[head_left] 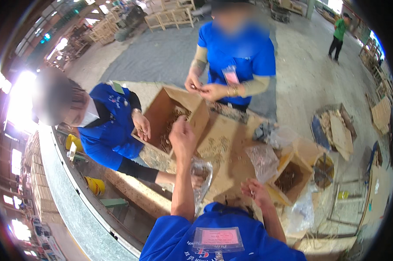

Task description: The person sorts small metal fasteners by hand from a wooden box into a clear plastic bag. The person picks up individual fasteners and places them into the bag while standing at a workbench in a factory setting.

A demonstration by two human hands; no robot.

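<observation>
Cardboard box (pixel 172 114) is tipped open on the desk (pixel 224 139), so small parts are within reach; left hand (pixel 182 135) is dipped in, its grip unclear, while right hand (pixel 255 191) is held loosely released nearby.

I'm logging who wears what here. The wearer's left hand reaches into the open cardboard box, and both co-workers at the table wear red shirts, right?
Not quite: the head view shows both co-workers in blue shirts. The left hand does reach into the open cardboard box.
</observation>
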